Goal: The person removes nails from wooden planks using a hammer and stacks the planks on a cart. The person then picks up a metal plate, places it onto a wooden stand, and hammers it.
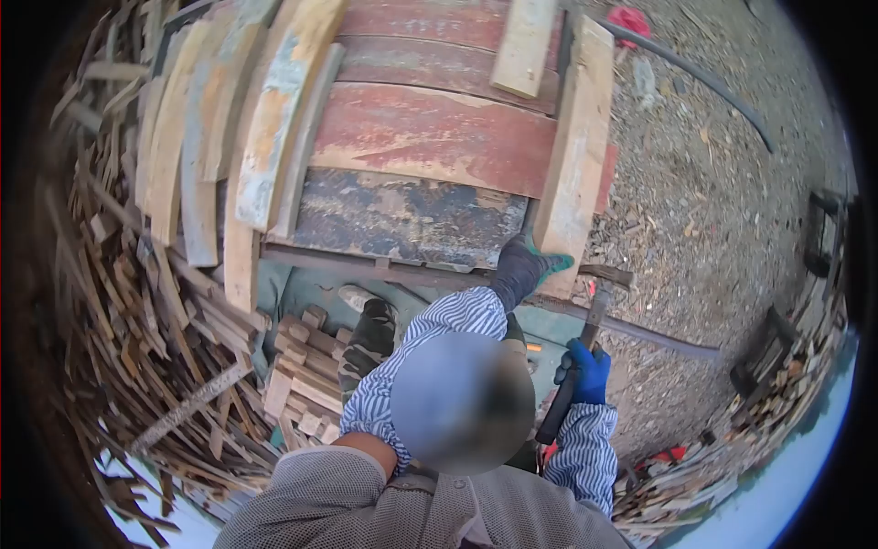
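Observation:
My left hand (526, 268), in a dark glove with green on it, grips the near end of a long pale wooden plank (574, 137). The plank lies along the right side of a worktop made of worn red and dark boards (430, 128). In a blue glove, my right hand (587, 371) is closed round the black handle of a hammer (594, 316). The hammer's head is up, close to the right of the plank's near end. Part of my left forearm is covered by a blurred round patch.
Several planks (274, 137) lie along the worktop's left side, and a shorter board (524, 55) rests at its far right. Heaps of scrap wood (119, 302) rise at left. Short blocks (306, 375) are stacked below. A dark bar (668, 340) juts out rightward over chip-strewn ground (695, 210).

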`<state>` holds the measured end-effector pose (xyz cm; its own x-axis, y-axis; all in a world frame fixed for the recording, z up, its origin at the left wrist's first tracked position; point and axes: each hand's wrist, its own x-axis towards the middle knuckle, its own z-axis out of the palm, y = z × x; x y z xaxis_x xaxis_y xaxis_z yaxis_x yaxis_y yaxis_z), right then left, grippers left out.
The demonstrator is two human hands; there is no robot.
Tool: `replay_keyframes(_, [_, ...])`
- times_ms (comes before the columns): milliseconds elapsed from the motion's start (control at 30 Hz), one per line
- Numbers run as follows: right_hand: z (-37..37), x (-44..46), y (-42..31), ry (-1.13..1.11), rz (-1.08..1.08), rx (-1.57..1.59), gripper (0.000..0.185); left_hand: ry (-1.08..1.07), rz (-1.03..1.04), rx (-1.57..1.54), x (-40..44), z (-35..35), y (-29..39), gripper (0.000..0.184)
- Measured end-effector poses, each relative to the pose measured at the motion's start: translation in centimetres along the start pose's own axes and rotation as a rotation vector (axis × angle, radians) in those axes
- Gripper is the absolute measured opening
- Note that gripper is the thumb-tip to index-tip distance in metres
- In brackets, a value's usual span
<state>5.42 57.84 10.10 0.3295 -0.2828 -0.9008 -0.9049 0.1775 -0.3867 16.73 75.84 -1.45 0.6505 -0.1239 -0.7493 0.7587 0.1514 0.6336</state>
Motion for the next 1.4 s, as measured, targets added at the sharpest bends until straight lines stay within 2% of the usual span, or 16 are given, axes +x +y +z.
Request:
replay_keyframes(33, [-0.3, -0.3, -0.7, 0.041, -0.013, -0.027, 0.019, 0.013, 0.018, -0.106, -2.0, -1.0, -0.1, 0.074])
replay_keyframes(167, [-0.2, 0.2, -5.2, -0.051, -0.281, 0.010, 0.016, 0.154, -0.055, 0.133, -14.9, -5.7, -0.6, 0.085])
replay_keyframes(300, [8.4, -4.9, -9.9, -0.215, -0.410, 0.121, 0.032, 0.096, 0.220, 0.015, -24.0, -8.4, -2.4, 0.089])
replay_keyframes(333, [8.8, -4.8, -9.9, -0.430, -0.404, 0.137, 0.039, 0.056, 0.204, -0.014, -25.8, -8.9, -2.0, 0.085])
replay_keyframes(433, [11.2, -6.9, -8.3, -0.481, -0.513, -0.103, 0.052, 0.192, 0.451, -0.106, -30.1, -9.8, -2.8, 0.078])
replay_keyframes(467, [13.7, -9.8, -7.9, -0.452, -0.531, -0.199, 0.061, 0.303, 0.489, 0.037, -30.6, -9.5, -5.1, 0.072])
replay_keyframes(600, [21.3, -18.9, -4.2, -0.692, -0.580, -0.292, 0.068, 0.198, 0.311, -0.013, -36.2, -12.9, -7.9, 0.101])
replay_keyframes(700, [24.9, -23.2, -0.6, -0.867, -0.785, -0.546, 0.064, 0.499, 0.702, -0.182, -42.0, -18.5, -10.9, 0.099])
replay_keyframes(767, [26.6, -27.5, 1.8, -0.955, -0.842, -0.739, 0.066, 0.682, 0.765, -0.628, -45.4, -27.8, -13.6, 0.102])
replay_keyframes(800, [27.4, -29.4, 2.8, -1.009, -0.841, -0.842, 0.065, 0.790, 0.960, -0.716, -48.3, -33.3, -15.4, 0.097])
replay_keyframes(933, [29.2, -34.2, 9.9, -1.272, -0.749, -1.081, 0.057, 1.190, 1.181, -0.579, -68.3, -43.8, -13.0, 0.089])
replay_keyframes(1067, [29.9, -37.4, 16.9, -1.438, -0.634, -1.419, 0.049, 1.113, 0.793, 0.087, -79.0, -45.5, -18.0, 0.080])
replay_keyframes(1133, [30.3, -37.4, 19.9, -1.522, -0.640, -1.567, 0.044, 1.237, 0.620, 0.044, -82.4, -43.7, -20.7, 0.092])
replay_keyframes(1167, [30.6, -37.9, 21.4, -1.540, -0.669, -1.575, 0.044, 1.434, 0.234, 0.196, -84.3, -41.5, -20.0, 0.085])
replay_keyframes(1200, [31.1, -38.5, 22.9, -1.557, -0.693, -1.587, 0.043, 1.542, 0.359, 0.192, -85.4, -40.2, -21.6, 0.081])
replay_keyframes(1400, [35.2, -33.2, 23.6, -1.407, -0.767, -1.656, 0.034, 2.010, 0.129, 0.237, -89.1, -31.7, -21.8, 0.080])
